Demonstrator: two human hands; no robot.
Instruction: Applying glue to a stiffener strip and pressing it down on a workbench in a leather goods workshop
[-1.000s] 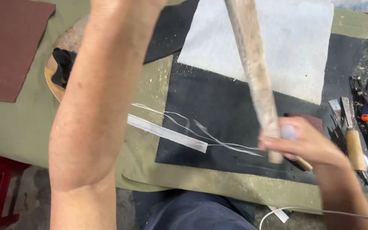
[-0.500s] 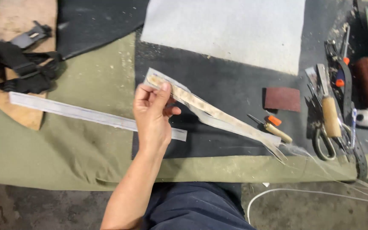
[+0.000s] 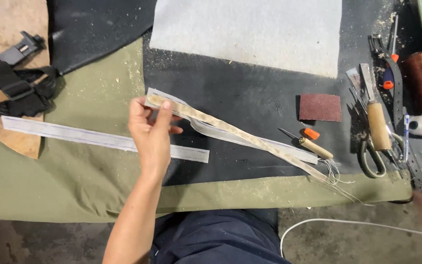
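Strap (image 3: pixel 240 134) lowered, olive bench (image 3: pixel 74 181), concrete floor (image 3: pixel 367 239)

Tan leather strap (image 3: pixel 230 129), pinched at its left end

It slants down to the right over the black mat's near part, lying on a pale strip; loose threads trail from its right tip.

Bare, sleeveless left forearm (image 3: pixel 133 220) — dark navy trousers (image 3: pixel 216 239) below the table edge
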